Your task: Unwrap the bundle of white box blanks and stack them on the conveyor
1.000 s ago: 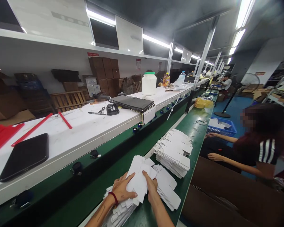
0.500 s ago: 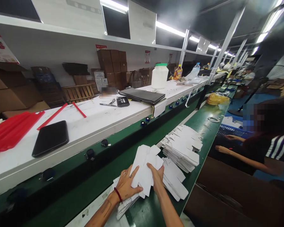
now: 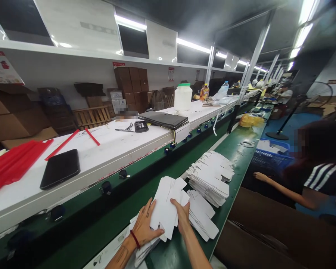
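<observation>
Our left hand [image 3: 144,226] and right hand [image 3: 182,215] grip a bunch of flat white card cut-outs [image 3: 166,203] over the green belt [image 3: 123,209]. Held loosely, they might slide apart.

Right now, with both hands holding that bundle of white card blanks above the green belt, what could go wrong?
1. The bundle of card blanks is fanned out between the left hand and right hand; loose sheets may slip out.
2. The low pile beside the right hand lies close to the edge of the green belt, so a nudge could push sheets off.
3. The taller stack looks uneven and might slide if bumped.
</observation>
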